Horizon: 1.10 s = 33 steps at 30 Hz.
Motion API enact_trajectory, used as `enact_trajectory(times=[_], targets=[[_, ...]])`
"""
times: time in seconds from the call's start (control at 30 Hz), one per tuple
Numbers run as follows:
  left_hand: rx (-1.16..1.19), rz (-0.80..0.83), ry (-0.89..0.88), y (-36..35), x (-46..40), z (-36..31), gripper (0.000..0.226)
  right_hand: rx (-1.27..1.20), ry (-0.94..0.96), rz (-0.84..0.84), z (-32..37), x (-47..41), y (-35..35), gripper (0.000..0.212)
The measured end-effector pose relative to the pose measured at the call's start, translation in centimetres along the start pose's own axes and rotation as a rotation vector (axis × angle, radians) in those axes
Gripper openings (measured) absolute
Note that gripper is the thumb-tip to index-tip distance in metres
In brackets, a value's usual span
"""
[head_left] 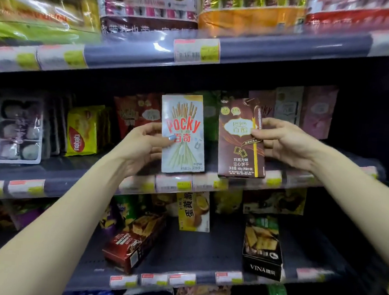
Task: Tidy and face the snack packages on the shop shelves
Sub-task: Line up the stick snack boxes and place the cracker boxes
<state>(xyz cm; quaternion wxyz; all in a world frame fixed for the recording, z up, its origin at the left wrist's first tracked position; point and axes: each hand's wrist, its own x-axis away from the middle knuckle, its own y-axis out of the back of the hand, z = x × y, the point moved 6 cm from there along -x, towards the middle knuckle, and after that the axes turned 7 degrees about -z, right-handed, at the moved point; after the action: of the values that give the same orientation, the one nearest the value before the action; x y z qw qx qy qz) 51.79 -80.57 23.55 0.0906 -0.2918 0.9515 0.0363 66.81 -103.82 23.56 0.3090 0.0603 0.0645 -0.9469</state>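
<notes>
Two boxes: you hold both upright, fronts outward, for facing.
Left hand (144, 142): grips white Pocky box (183, 133).
Right hand (284, 140): pinches brown Pejoy box (241, 140).

Dim shop light; glare on top-shelf wrappers (149, 7); blurred, bowed edges; shelf recesses dark
</notes>
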Motion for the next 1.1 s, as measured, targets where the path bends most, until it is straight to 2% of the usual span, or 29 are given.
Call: enact_trajectory(times=[0.1,0.27,0.53,0.63,0.73,0.83,0.97,1.1], targets=[[0.043,-0.030,-0.016,-0.4,-2.7,-0.1,0.025,0.006,0.022,-0.029,0.6,-3.1,2.0,0.024],[0.063,-0.078,-0.041,-0.9,-6.7,0.5,0.028,-0.024,0.045,-0.047,0.8,-8.1,4.5,0.044],[-0.066,-0.173,0.015,-1.0,-11.0,1.7,0.030,0.156,-0.018,-0.012,-0.8,-13.9,5.0,0.044],[-0.229,-0.228,0.004,-0.1,-11.8,1.9,0.041,0.217,-0.032,-0.063,-1.2,-15.0,5.3,0.047],[-0.295,-0.289,-0.052,0.3,-12.3,1.8,0.041,0.236,0.032,-0.135,-0.8,-15.7,5.5,0.033],[-0.307,-0.308,-0.139,-0.1,-12.7,1.4,0.033,0.257,0.132,-0.169,-0.3,-16.2,5.2,0.033],[-0.355,-0.333,-0.228,-0.4,-13.2,1.2,0.032,0.401,0.300,-0.285,0.2,-17.1,5.2,0.049],[-0.398,-0.349,-0.306,-0.7,-13.3,1.4,0.033,0.572,0.380,-0.341,0.5,-17.5,5.3,0.056]])
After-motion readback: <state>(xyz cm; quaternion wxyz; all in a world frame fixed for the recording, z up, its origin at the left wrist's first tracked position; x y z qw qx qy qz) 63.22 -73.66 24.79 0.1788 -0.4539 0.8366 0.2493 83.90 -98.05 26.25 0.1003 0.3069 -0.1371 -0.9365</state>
